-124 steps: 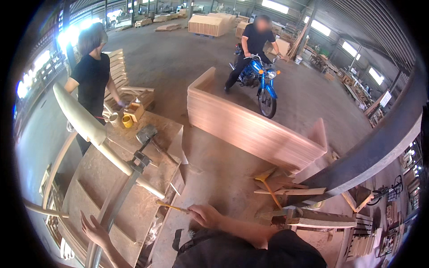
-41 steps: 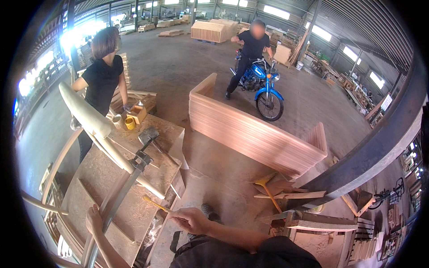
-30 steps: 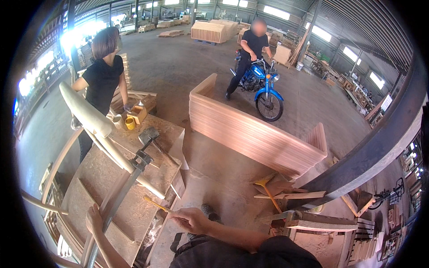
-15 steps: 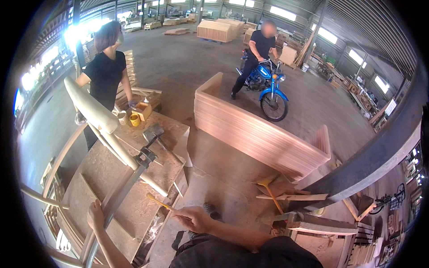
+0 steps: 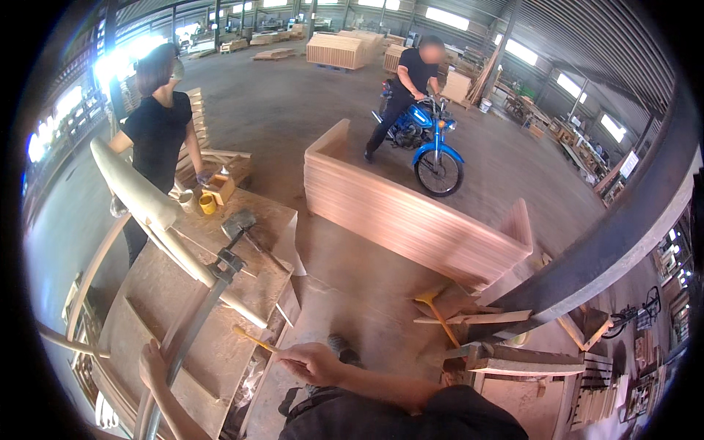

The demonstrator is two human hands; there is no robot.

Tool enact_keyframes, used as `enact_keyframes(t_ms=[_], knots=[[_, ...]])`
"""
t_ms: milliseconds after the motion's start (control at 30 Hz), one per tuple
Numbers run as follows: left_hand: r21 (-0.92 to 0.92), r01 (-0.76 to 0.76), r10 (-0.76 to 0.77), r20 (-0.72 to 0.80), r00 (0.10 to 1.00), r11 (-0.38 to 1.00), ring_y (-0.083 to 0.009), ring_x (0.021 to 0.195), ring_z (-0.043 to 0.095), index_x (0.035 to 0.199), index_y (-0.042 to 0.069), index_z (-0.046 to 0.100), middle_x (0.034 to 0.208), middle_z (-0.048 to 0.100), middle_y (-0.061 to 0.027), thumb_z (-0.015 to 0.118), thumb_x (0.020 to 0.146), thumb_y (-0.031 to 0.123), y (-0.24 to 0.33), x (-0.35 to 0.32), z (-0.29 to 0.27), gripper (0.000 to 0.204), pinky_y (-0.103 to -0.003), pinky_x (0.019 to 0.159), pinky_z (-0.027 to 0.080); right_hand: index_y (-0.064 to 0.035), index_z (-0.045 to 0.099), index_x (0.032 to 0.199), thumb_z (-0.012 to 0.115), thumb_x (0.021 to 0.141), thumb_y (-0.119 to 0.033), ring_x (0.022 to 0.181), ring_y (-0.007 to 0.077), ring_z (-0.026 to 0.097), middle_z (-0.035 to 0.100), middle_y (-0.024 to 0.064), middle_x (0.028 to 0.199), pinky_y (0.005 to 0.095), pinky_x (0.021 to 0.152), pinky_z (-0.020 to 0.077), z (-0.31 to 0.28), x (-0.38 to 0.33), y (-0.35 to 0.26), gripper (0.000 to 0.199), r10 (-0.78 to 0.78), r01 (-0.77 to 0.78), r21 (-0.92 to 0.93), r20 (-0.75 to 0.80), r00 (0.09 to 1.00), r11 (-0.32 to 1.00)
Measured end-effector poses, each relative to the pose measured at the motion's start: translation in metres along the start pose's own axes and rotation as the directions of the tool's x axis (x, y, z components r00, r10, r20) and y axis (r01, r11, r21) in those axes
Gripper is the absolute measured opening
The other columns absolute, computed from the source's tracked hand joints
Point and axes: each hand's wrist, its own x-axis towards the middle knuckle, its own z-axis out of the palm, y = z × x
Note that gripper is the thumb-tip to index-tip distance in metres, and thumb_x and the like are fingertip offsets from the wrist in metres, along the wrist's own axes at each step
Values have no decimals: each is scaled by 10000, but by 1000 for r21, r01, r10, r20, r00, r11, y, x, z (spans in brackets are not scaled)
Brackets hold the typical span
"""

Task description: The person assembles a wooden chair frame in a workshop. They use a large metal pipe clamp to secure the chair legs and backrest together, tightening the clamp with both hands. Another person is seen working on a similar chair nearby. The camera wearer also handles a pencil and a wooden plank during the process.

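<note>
Right hand (image 5: 314, 364) past edge of desk (image 5: 213, 345), pinching brush (image 5: 257, 339), left hand (image 5: 152, 367) at metal bar (image 5: 192, 327), grip unclear, floor (image 5: 352, 293) strip between desk and stacked wood (image 5: 414, 209), desk dusty, wide hall (image 5: 616, 66).

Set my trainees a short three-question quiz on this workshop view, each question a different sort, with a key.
1. Which of the camera wearer's hands holds the thin yellow tool?
A) left
B) right
C) neither

2. True or false: seen from the wearer, the blue motorcycle stands beyond the stack of wooden pieces.

3. Fill in: the yellow cup stands between a whitish cup and a small wooden ____.

Key:
1. B, the right hand
2. True
3. box
</note>
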Motion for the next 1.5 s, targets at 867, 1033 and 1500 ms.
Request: enact_keyframes(t_ms=[867, 1033, 1500], knots=[[-52, 3, -4, -25, 1000, 999, -432, 983, 655, 1025, 47, 701, 1024, 695, -230, 389, 1009, 508, 8, -4, 0, 557, -534, 836, 480, -52, 701, 1070, 638, 932, -85, 726, 298, 701, 712, 140, 859, 380, 640, 530, -3, -2, -2, 155, 73, -72, -20, 64, 995, 997], [59, -41, 43, -28, 999, 997, -394, 1007, 649, 1078, 96, 663, 1058, 682, -188, 414, 1021, 403, -1, -4, -3, 400, -517, 828, 501, -56, 695, 1110, 624, 932, -69, 711, 294, 691, 704, 132, 845, 378, 640, 532, 0, -2, -1, 191, 56, -55, -10, 91, 994, 998], [8, 146, -147, 9, 989, 989, -405, 1072, 635, 1017, 79, 697, 1103, 685, -204, 403, 990, 508, 34, -50, -18, 521, -515, 903, 485, -55, 606, 1353, 588, 928, -13, 640, 283, 582, 603, 117, 748, 398, 617, 479, -26, -19, -4, 428, -42, 54, -69, 162, 986, 996]])
